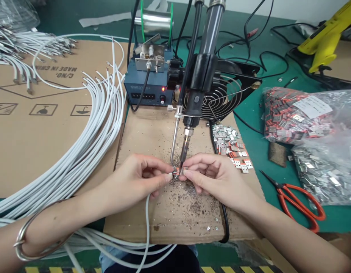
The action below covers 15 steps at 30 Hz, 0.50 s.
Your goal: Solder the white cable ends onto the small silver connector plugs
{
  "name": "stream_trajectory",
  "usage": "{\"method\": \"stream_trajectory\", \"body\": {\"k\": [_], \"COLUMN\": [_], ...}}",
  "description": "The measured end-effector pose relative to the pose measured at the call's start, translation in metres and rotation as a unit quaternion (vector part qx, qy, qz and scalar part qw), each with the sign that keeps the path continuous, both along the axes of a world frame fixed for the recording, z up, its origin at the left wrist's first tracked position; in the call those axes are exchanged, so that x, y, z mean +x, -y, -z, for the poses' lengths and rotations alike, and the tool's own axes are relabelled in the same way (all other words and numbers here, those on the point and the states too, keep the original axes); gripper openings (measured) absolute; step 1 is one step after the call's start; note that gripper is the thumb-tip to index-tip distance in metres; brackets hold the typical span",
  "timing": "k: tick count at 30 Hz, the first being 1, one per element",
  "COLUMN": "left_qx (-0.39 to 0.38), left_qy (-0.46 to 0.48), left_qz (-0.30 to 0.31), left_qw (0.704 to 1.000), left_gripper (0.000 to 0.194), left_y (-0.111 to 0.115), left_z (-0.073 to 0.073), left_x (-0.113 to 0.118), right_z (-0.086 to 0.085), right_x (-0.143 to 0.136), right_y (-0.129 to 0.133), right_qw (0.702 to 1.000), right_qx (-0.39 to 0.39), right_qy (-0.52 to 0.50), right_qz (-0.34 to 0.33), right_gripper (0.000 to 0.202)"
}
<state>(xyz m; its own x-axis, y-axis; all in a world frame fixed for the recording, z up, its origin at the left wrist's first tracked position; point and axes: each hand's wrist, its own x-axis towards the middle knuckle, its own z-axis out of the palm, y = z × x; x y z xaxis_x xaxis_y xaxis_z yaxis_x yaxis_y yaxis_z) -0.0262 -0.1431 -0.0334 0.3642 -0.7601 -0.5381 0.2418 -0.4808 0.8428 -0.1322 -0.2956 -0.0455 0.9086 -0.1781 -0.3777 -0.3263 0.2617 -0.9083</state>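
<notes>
apparently soldering is in hand: the left hand (149, 175) pinches a white cable (147, 220) near its end, and the right hand (212, 172) pinches a small orange-and-metal connector (178, 171) by the tip of the soldering iron (196, 96). the next move seems to call for holding cable and connector steady at the heat. speckled cardboard (141, 140) covers part of the green counter (257, 151), which also carries a fan (220, 94) and red-handled snips (282, 187); a pale wall (234, 9) stands behind.

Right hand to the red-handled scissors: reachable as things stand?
Probably yes. The red-handled scissors lie beside the right forearm, with nothing apparently standing between them and the right hand. That hand pinches a small connector, though, so it would likely need to let go first.
</notes>
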Motion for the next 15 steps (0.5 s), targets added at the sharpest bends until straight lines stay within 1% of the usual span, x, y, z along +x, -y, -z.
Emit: {"method": "stream_trajectory", "body": {"k": [5,12,15], "left_qx": [0.005,0.013,0.021], "left_qy": [0.016,0.015,0.012], "left_qz": [0.0,-0.013,-0.017], "left_qw": [1.0,1.0,1.0], "left_gripper": [0.01,0.009,0.008], "left_y": [-0.0001,-0.0006,0.0001], "left_z": [-0.0028,-0.0071,-0.0069], "left_x": [-0.0014,-0.0025,-0.0031], "right_z": [0.0024,0.0001,0.0002], "right_x": [-0.002,-0.0006,-0.0004], "right_y": [0.0007,0.0029,0.0037], "right_qw": [1.0,1.0,1.0], "right_qx": [-0.024,-0.001,-0.002], "right_qy": [-0.005,-0.009,-0.017], "right_qz": [-0.003,-0.005,-0.009], "right_gripper": [0.01,0.016,0.014]}}
